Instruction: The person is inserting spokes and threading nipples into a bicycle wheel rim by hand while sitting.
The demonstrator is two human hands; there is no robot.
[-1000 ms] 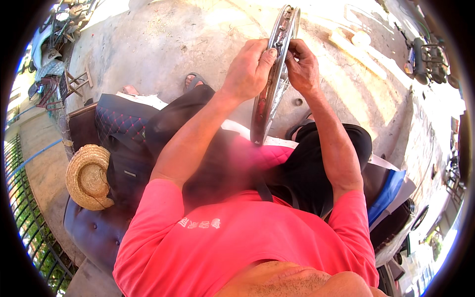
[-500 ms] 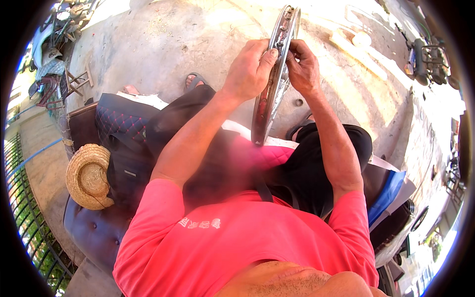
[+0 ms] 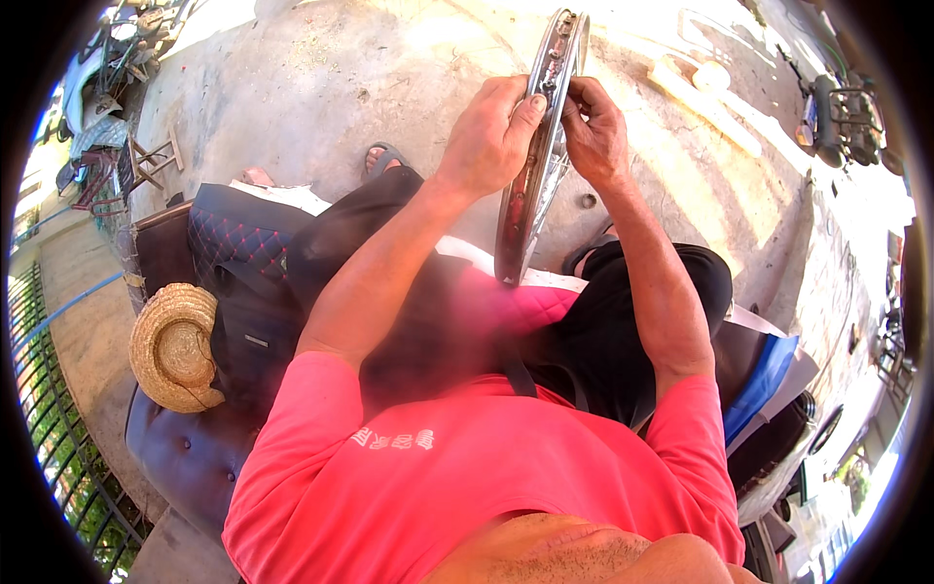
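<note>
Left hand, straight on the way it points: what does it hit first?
The metal wheel rim, which the left hand touches; beyond it, probably the right hand, though depth is unclear.

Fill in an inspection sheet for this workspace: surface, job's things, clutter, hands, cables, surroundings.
Surface: concrete floor, patchily sunlit.
Job's things: metal wheel rim, held on edge, reddish inside its channel.
Clutter: straw hat at left, near a dark tufted seat.
Hands: left hand grips the rim, thumb on it; right hand at its right side, exact grip unclear.
Cables: blue line at left, cord or hose unclear.
Surroundings: black fence at left.
</note>
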